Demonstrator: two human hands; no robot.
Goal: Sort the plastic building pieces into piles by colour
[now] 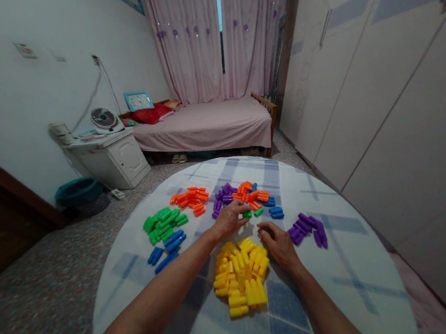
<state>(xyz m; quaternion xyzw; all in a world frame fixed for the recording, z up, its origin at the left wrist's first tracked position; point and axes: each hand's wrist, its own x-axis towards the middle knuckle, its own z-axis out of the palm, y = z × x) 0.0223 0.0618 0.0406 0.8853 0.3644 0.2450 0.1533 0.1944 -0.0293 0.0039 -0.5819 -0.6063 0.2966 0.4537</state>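
Beyond the yellow pile (240,276), purple pieces (222,197) and orange pieces (246,189) crowd the left hand (229,220), which pinches a green piece (247,215). Right of the pile, the right hand (279,244) curls part-open; far left stands a bin (78,192).

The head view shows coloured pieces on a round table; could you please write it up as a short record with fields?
Left hand: at a green piece; grip unclear
Right hand: curled, beside the yellow heap; no piece seen in it
Yellow heap: nearest of the groups
Green pile: left side of the table
Orange pieces: two groups, far half
Blue pieces: nearer than the green pile, also beside orange ones
Purple pieces: beyond the left hand, and right of the right hand
Background: bed
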